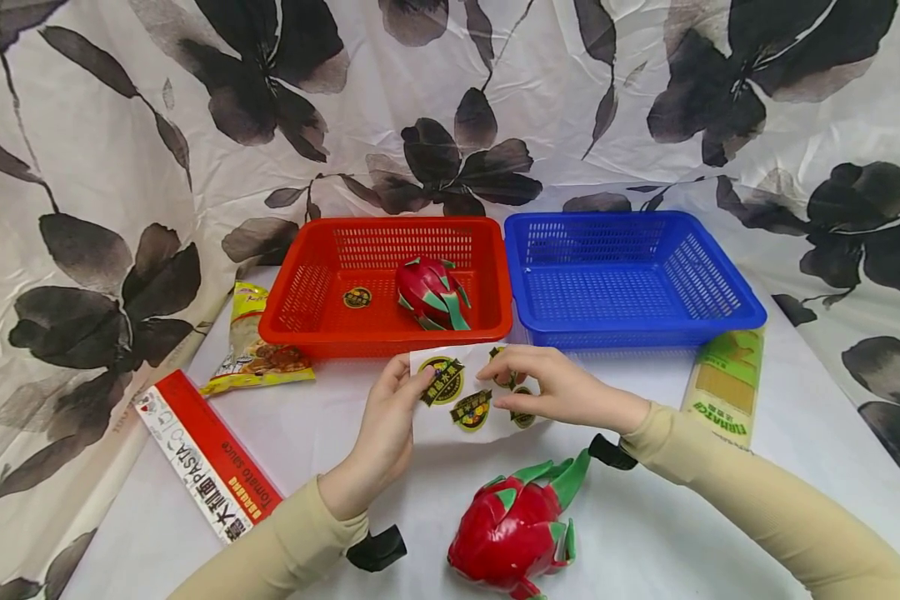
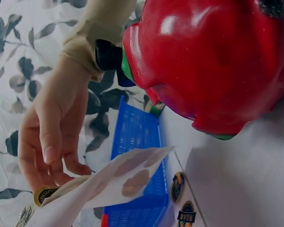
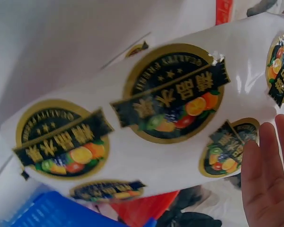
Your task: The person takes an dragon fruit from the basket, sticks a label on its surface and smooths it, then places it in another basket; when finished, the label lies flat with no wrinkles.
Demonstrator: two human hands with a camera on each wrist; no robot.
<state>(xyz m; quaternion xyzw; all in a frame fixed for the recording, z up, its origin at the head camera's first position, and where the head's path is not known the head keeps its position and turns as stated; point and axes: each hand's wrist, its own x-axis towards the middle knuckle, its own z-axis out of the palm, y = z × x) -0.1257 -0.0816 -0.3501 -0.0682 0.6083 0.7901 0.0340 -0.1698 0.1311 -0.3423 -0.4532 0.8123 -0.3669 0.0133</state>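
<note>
My left hand (image 1: 382,433) grips the left side of a white sheet of stickers (image 1: 429,427), thumb on its front. Round black and gold fruit stickers (image 1: 444,380) with printed characters dot the sheet, seen large in the right wrist view as stickers (image 3: 175,94). My right hand (image 1: 562,387) is at the sheet's right part, fingers bent, thumb and index tips apart over the stickers. In the left wrist view my right hand's fingertips are beside a sticker (image 2: 45,194) at the sheet's edge. A red toy dragon fruit (image 1: 506,529) with green leaf tips lies below the sheet.
Behind the hands stand a red basket (image 1: 382,340), with a dragon fruit (image 1: 429,292) and a round sticker (image 1: 357,297) inside, and a blue basket (image 1: 645,333). A yellow food bag (image 1: 258,350) and pasta box (image 1: 210,462) lie left, a green noodle pack (image 1: 723,387) right.
</note>
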